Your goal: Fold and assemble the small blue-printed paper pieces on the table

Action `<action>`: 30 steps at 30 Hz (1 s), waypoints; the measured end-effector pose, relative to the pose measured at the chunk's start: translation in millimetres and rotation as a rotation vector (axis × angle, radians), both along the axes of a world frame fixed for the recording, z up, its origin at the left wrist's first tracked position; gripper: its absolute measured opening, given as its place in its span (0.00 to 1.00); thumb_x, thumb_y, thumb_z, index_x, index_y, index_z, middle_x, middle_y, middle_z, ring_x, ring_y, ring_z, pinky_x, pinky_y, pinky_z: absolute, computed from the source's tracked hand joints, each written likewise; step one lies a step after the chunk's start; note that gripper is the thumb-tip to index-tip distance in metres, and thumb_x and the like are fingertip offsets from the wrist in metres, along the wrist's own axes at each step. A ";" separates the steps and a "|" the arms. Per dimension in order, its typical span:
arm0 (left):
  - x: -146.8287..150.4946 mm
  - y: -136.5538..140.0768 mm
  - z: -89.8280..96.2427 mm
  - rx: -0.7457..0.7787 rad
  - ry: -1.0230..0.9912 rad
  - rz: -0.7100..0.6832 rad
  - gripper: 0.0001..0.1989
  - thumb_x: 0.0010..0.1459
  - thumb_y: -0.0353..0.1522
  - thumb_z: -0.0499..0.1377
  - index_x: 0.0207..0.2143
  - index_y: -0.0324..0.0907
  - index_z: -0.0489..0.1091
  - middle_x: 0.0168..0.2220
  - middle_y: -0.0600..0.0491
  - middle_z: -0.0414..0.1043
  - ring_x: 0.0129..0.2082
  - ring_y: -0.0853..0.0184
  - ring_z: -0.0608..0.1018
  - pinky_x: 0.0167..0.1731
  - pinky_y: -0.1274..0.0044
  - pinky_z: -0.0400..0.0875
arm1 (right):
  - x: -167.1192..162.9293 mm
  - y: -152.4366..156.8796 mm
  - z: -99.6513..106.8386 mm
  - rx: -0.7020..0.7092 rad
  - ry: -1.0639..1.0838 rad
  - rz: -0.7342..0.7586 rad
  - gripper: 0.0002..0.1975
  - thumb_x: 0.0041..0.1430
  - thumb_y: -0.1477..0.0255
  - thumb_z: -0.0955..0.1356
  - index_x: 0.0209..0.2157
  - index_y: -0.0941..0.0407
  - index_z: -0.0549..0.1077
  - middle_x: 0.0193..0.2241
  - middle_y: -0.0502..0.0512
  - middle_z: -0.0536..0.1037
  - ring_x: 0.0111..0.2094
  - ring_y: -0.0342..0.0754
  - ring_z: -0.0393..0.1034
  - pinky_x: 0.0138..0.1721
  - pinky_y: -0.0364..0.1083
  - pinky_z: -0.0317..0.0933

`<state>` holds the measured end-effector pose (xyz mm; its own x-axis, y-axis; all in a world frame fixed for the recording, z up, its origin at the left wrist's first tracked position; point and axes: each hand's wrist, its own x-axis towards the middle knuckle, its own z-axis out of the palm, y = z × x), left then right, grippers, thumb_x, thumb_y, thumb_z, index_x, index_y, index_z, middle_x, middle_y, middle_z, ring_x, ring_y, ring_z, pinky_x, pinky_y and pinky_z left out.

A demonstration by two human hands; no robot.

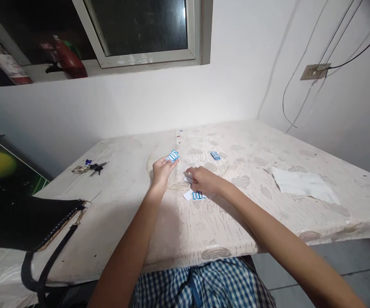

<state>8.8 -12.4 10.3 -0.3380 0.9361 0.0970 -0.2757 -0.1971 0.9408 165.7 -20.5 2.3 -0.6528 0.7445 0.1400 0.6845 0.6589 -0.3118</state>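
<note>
Small white cards with blue print [173, 156] are gripped between the thumb and fingers of my left hand [161, 173], raised a little over the table. My right hand [202, 179] reaches in from the right, its fingers closed on a small white card [188, 179] at table height. Just below that hand lie more cards with blue print [198, 196], partly hidden under it. A small stack of blue-printed cards [215, 155] rests farther back, apart from both hands.
A patterned plastic cover [243, 145] spreads over the table. Keys [97, 167] and a black bag [27, 218] with a strap lie to the left. On the right is a white cloth [305, 185]. A wall socket [315, 72] with cables is at upper right.
</note>
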 end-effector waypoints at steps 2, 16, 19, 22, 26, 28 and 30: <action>0.0 0.0 0.1 -0.005 0.001 -0.001 0.08 0.52 0.19 0.53 0.31 0.32 0.71 0.35 0.45 0.76 0.41 0.64 0.78 0.51 0.68 0.67 | -1.3 -2.4 0.9 0.059 -0.057 -0.012 0.21 0.48 0.79 0.63 0.47 0.64 0.64 0.31 0.61 0.73 0.35 0.51 0.64 0.29 0.43 0.49; 0.3 0.8 -0.9 -0.005 0.012 -0.003 0.08 0.52 0.19 0.53 0.30 0.33 0.70 0.34 0.47 0.76 0.39 0.65 0.79 0.50 0.70 0.68 | 6.0 3.0 2.8 -0.064 -0.009 0.115 0.05 0.45 0.79 0.66 0.28 0.59 0.69 0.34 0.56 0.67 0.33 0.46 0.61 0.31 0.42 0.54; 1.3 0.3 -0.3 -0.006 0.018 -0.004 0.08 0.52 0.19 0.52 0.30 0.33 0.70 0.34 0.46 0.76 0.39 0.64 0.79 0.50 0.70 0.68 | 9.0 1.7 6.9 -0.037 -0.004 0.155 0.05 0.46 0.83 0.64 0.25 0.59 0.69 0.30 0.54 0.66 0.30 0.44 0.60 0.31 0.41 0.53; 1.2 0.6 -0.5 -0.001 0.010 -0.003 0.08 0.52 0.19 0.52 0.30 0.33 0.70 0.34 0.46 0.76 0.39 0.64 0.79 0.50 0.69 0.68 | 12.0 -0.1 9.2 -0.065 0.030 0.178 0.09 0.48 0.85 0.62 0.26 0.60 0.70 0.30 0.54 0.67 0.30 0.44 0.62 0.32 0.41 0.54; 1.3 1.1 -1.2 0.001 0.005 -0.008 0.08 0.51 0.19 0.53 0.31 0.32 0.71 0.35 0.45 0.76 0.41 0.63 0.78 0.51 0.68 0.67 | 11.1 -2.1 9.7 -0.089 0.038 0.154 0.13 0.48 0.86 0.62 0.32 0.60 0.73 0.33 0.56 0.70 0.32 0.45 0.64 0.33 0.41 0.55; 1.7 1.2 -1.3 -0.007 0.009 -0.013 0.08 0.51 0.19 0.53 0.31 0.32 0.71 0.35 0.45 0.76 0.41 0.64 0.78 0.51 0.69 0.67 | 8.8 -1.6 8.9 -0.032 -0.004 0.120 0.11 0.49 0.85 0.63 0.31 0.60 0.73 0.32 0.57 0.71 0.33 0.46 0.65 0.33 0.41 0.55; 2.1 1.0 -1.2 -0.026 0.027 -0.024 0.08 0.51 0.19 0.52 0.32 0.32 0.70 0.35 0.46 0.76 0.39 0.65 0.79 0.50 0.69 0.68 | 7.8 0.9 7.3 0.025 -0.040 0.072 0.09 0.50 0.84 0.63 0.28 0.61 0.73 0.31 0.58 0.72 0.32 0.46 0.66 0.34 0.42 0.54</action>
<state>10.8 -11.4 9.1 -0.3133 0.9462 0.0811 -0.2544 -0.1659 0.9528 173.5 -19.6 9.6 -0.7103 0.6917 0.1302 0.6465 0.7143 -0.2679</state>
